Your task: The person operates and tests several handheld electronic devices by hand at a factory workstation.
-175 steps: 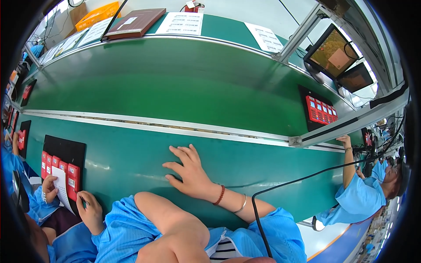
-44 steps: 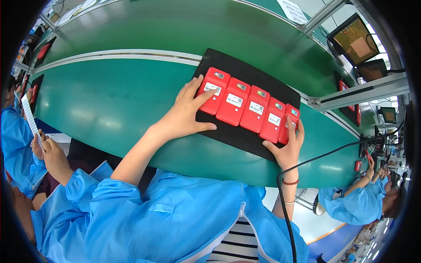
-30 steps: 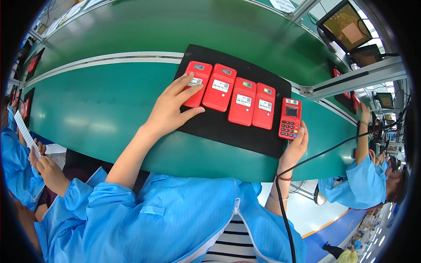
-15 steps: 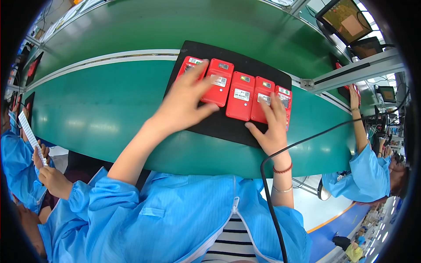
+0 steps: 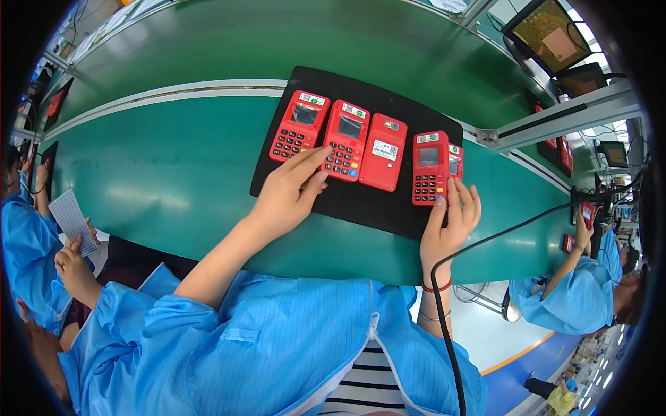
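Note:
Several red handheld payment terminals are on a black mat (image 5: 347, 201). My left hand (image 5: 284, 197) has its fingers and thumb at the left edge of a face-up terminal (image 5: 345, 142); the fingers beneath are hidden. My right hand (image 5: 452, 218) grips the lower end of another face-up terminal (image 5: 429, 158), thumb at its bottom and fingers on its right side. That one overlaps the rightmost terminal (image 5: 455, 161), which is partly covered. Between my hands a terminal (image 5: 383, 151) lies face down, showing a white label. Leftmost is a face-up terminal (image 5: 300, 125) that neither hand touches.
The mat lies on a green table (image 5: 152, 180). A black cable (image 5: 513, 222) hangs across my right forearm. A metal rail (image 5: 569, 114) and a monitor (image 5: 547, 35) are at the far right. Co-workers sit on both sides; the left one holds a white perforated sheet (image 5: 75, 220).
The second terminal from the left and the one in my right hand have turned from face down to face up. The right-hand one has shifted right, leaving a gap. My left hand has drawn back.

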The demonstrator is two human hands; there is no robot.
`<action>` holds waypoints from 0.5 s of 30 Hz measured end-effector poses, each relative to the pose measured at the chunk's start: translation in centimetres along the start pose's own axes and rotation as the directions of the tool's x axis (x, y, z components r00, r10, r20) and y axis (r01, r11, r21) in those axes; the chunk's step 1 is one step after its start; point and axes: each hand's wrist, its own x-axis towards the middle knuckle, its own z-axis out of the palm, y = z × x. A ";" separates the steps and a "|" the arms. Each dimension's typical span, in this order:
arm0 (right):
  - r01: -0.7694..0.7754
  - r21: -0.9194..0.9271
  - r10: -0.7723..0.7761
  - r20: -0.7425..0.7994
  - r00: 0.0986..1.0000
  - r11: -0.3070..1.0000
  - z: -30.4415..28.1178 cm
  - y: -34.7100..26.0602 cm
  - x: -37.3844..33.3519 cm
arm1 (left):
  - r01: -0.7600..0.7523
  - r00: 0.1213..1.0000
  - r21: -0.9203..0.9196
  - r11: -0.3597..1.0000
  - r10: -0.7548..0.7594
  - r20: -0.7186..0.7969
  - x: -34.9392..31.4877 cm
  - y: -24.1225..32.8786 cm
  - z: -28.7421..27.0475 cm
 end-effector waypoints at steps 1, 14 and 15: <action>-0.095 0.106 0.094 0.016 0.995 0.990 0.3 0.4 -0.2 | -0.148 0.988 0.331 0.932 0.151 0.017 -0.2 -0.1 -0.3; -0.172 0.213 0.177 -0.003 0.984 0.962 1.3 1.0 -1.4 | -0.443 0.894 0.445 0.778 0.344 0.287 5.7 2.2 5.0; -0.204 0.295 0.220 -0.020 0.975 0.933 1.7 1.3 -1.4 | -0.376 0.923 0.338 0.863 0.313 0.225 5.8 2.6 4.9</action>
